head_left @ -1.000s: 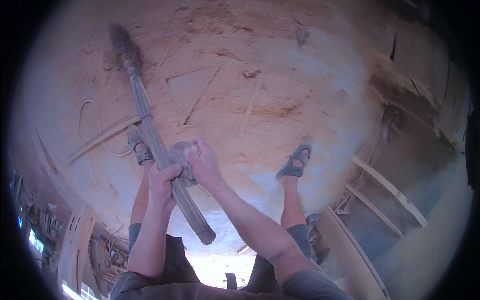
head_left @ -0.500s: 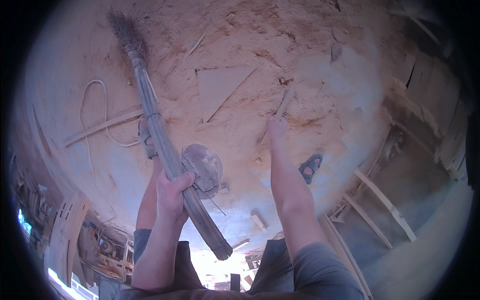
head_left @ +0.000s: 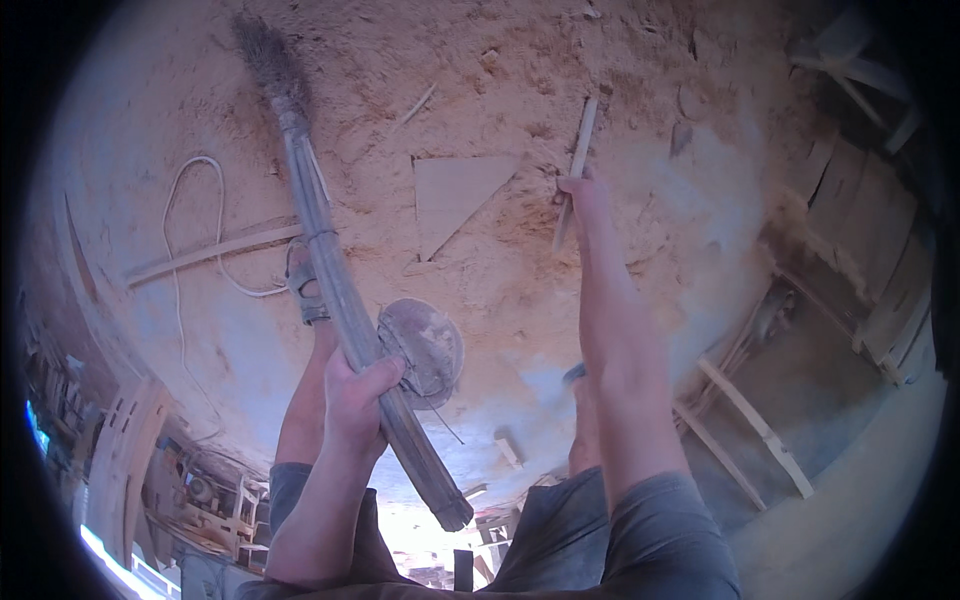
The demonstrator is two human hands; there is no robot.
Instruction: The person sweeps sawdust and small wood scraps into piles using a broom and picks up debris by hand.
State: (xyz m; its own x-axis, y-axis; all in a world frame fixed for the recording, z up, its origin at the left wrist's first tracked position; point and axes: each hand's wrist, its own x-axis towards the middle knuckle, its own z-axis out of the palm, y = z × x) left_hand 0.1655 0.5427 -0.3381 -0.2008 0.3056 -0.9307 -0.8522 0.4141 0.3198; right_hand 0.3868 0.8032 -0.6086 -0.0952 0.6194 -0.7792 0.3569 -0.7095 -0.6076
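Note:
My left hand is wrapped round the lower end of a long broom, whose thick handle is a bundle of sticks. Its dark bristle head points away to the far left. Just right of that hand is a round, dusty, pan-like disc; I cannot tell whether it is held or lies on the floor. Farther out on the right, my right hand is closed on a narrow wooden strip, held tilted above the sawdust.
Sawdust covers the floor, with a triangular board on it. A pale cord and a wooden batten lie to the left. Timber lengths and boards stand along the right. A small block lies nearer me.
My right hand has moved up and right, and the wooden strip in it shows more fully. The broom stays in my left hand. My right foot is now mostly hidden behind my right arm.

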